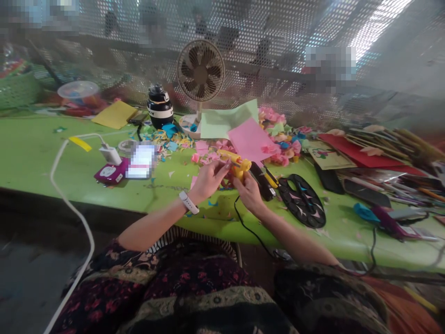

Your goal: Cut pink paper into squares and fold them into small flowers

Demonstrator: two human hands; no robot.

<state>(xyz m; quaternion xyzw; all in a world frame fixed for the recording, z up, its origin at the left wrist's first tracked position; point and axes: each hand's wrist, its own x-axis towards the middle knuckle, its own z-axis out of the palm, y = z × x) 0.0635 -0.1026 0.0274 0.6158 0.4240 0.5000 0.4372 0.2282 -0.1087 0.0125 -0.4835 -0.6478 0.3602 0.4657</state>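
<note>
My right hand (251, 192) is wrapped round the handle of a yellow glue gun (239, 170), held just above the table's near edge. A black cord hangs below that hand. My left hand (210, 178), with a white watch on the wrist, is at the gun's left side. Its thumb and fingers are pinched together close to the barrel; what lies between them is too small to tell. Pink paper pieces (201, 148) lie behind my hands, and a pink sheet (251, 140) and a pale green sheet (227, 121) lie beyond.
The green table (45, 157) bears a phone (141, 160), a purple power block (110, 173), a dark bottle (160, 107) and a fan (200, 72). To the right are a cutter (270, 177), a black oval tray (302, 200) and piled tools. A white cable (74, 206) hangs over the left edge.
</note>
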